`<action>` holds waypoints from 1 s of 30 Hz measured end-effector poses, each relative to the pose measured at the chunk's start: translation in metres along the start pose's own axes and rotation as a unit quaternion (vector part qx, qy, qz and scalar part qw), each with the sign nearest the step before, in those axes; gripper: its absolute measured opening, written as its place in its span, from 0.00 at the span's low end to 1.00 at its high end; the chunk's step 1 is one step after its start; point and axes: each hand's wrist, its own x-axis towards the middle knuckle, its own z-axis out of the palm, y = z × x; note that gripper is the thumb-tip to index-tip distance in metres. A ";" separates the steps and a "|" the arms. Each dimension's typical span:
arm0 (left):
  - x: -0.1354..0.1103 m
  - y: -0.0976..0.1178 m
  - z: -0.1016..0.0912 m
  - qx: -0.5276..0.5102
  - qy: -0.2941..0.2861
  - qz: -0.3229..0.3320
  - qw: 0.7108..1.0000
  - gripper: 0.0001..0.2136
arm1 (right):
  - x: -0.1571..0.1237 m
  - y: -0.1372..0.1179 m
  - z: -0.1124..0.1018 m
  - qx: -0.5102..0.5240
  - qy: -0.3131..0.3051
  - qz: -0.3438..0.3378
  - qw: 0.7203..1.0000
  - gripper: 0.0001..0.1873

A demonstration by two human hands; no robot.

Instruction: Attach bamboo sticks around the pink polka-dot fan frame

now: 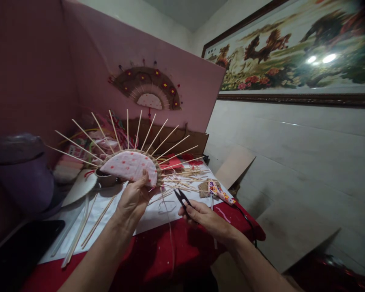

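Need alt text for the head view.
A person's left hand holds a half-round pad covered in pale pink dotted fabric, thin pale wooden sticks fanning out from its curved brown rim. The right hand holds small black snips beside it, blades apart. Behind, a brown arched fan with red flowers is displayed against a flat pink panel.

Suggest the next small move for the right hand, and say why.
Probably bring the black snips to the thin strand and trim it: it seems to trail from the corner of the spotted panel, the left hand holds that panel, and the right hand holds the snips close by.
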 end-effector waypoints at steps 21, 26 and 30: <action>-0.006 -0.001 0.003 0.013 -0.036 -0.020 0.999 0.01 | 0.022 -0.005 0.018 0.160 -0.048 0.066 0.984 0.26; -0.007 -0.005 0.001 0.019 -0.061 -0.029 0.998 0.02 | 0.023 -0.009 0.018 0.224 -0.087 0.084 0.967 0.24; -0.006 -0.007 0.000 0.019 -0.073 -0.034 0.997 0.04 | 0.026 -0.011 0.016 0.262 -0.094 0.120 0.953 0.22</action>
